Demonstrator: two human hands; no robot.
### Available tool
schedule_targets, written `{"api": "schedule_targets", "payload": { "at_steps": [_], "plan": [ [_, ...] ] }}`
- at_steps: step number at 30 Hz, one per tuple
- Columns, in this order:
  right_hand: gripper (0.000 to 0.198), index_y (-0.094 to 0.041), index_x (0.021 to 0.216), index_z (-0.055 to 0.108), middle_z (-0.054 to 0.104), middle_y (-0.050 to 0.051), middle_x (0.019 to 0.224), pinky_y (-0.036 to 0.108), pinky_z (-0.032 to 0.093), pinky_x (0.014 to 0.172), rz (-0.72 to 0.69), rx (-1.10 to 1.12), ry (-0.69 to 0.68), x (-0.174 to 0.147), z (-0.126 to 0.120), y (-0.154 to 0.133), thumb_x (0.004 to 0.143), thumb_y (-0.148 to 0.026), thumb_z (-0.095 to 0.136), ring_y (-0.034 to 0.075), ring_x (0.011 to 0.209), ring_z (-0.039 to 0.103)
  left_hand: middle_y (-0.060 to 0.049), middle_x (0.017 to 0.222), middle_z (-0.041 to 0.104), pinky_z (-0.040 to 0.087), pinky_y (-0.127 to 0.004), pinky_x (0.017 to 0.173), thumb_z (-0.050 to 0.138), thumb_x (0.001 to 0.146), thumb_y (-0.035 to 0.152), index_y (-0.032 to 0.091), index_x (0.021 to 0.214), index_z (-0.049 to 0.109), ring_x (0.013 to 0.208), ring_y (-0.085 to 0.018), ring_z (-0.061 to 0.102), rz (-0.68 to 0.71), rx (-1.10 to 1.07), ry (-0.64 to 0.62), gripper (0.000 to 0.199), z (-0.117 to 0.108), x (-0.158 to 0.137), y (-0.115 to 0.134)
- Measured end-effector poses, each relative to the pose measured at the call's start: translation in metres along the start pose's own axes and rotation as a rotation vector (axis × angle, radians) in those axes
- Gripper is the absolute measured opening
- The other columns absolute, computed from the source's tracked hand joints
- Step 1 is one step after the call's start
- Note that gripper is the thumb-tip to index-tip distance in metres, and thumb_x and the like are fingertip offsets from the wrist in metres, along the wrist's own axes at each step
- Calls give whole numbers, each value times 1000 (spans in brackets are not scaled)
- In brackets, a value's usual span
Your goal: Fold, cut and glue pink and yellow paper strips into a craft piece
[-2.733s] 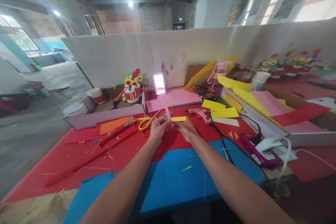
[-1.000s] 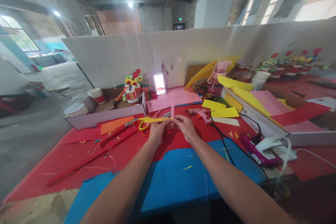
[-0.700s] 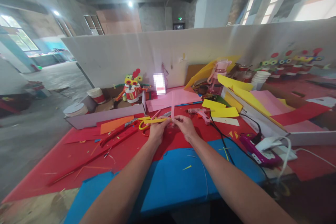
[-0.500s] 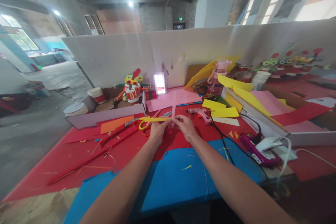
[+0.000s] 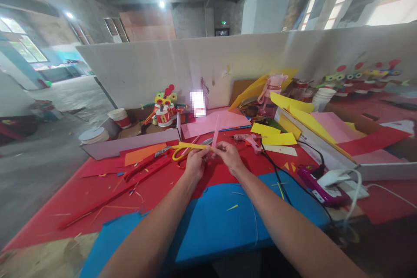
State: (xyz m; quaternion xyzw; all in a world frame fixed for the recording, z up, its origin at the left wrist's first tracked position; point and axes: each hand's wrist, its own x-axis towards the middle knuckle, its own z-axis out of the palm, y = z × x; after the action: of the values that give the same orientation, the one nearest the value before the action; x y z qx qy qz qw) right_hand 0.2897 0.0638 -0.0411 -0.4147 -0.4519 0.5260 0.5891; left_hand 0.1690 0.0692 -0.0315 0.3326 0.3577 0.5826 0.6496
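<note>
I judge this mid-fold, two paper strips crossed; left hand [image 5: 195,163] pinches the yellow strip [image 5: 192,146] lying leftward, right hand [image 5: 230,156] pinches the pink strip [image 5: 215,130] standing up, both above the red sheet [image 5: 97,186]; next fold needs square alignment.

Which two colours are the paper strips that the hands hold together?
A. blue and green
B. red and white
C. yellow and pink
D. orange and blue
C: the left hand and right hand pinch a yellow strip crossing a pink strip.
</note>
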Motion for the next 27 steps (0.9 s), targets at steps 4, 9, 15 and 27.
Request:
{"api": "schedule_targets", "payload": {
  "at_steps": [4, 9, 15, 27],
  "plan": [
    [36, -20, 65, 60, 65, -1, 56, 29, 49, 61, -15, -14, 4, 2, -1, 0, 58, -49, 80, 16, 55, 61, -1, 54, 63, 45, -21, 49, 85, 50, 22, 11, 61, 65, 47, -8, 55, 3, -42, 18, 25, 1, 0, 1],
    [37, -20, 64, 61, 65, -1, 55, 29, 50, 61, -7, -6, 12, 2, -4, 0, 54, -49, 81, 16, 54, 61, -3, 56, 65, 44, -22, 49, 87, 51, 24, 10, 66, 67, 49, -10, 56, 33, 56, -76, 29, 0, -1, -2],
    [41, -20, 63, 61, 65, 0, 55, 29, 50, 57, 38, 20, 12, 3, -4, 2, 49, -52, 83, 16, 52, 60, -3, 56, 65, 43, -22, 47, 87, 51, 28, 10, 68, 68, 50, -13, 59, 71, 90, -52, 31, -2, 0, -3],
    [42, -19, 63, 61, 63, -2, 55, 27, 48, 56, 25, 17, 15, 3, -4, 0, 47, -50, 85, 14, 50, 59, -2, 59, 66, 47, -23, 53, 88, 50, 27, 10, 75, 73, 53, -11, 58, 78, 35, -56, 34, -2, 2, -4]
  ]
}}
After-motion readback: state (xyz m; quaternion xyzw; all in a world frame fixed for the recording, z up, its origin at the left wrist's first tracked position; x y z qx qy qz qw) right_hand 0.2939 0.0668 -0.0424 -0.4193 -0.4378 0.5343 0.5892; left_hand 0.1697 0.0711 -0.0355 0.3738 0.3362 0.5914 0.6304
